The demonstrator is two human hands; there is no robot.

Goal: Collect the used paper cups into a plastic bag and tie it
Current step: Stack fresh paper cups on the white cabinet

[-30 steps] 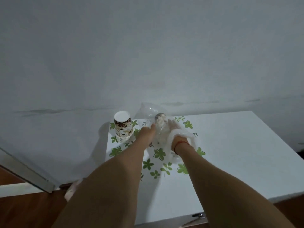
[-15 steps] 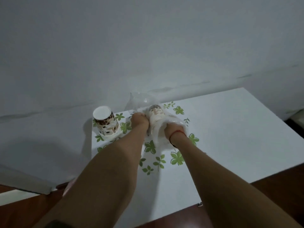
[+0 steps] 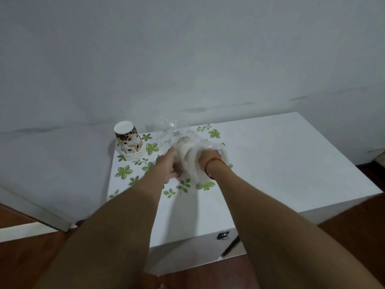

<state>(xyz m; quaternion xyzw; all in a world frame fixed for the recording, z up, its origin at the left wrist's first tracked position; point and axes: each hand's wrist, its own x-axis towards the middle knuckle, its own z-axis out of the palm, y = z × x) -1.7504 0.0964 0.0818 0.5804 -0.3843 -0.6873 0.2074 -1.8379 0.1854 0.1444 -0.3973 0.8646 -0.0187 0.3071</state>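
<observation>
1. Grey wall is seen behind a white bench, part of which is printed with green flowers; brown floor lies below.
2. Change: half a second ago the cups in the bag could be made out with a round base showing on top. Now only a pale blur is seen through the film, so whether they are upright or tipped cannot be told.
3. Change: the left hand has been brought lower, to the bag's near side, and the film has been drawn further over the right hand.
4. Unchanged: the stack is left upside down at the bench's far left corner, apart from the bag and touched by neither hand.
5. Meaning, as a judgement: the bag is being worked around its first load; collecting is only part done, and tying is not yet begun.
6. Fingers: the left fingers are curled against the film and appear to hold it. The right fingers are hidden under the film, so their grip cannot be told.
7. Count: one bag; one stack outside, roughly half a dozen rims showing; cups inside uncounted, being blurred; two hands; one red band on the right wrist.
</observation>
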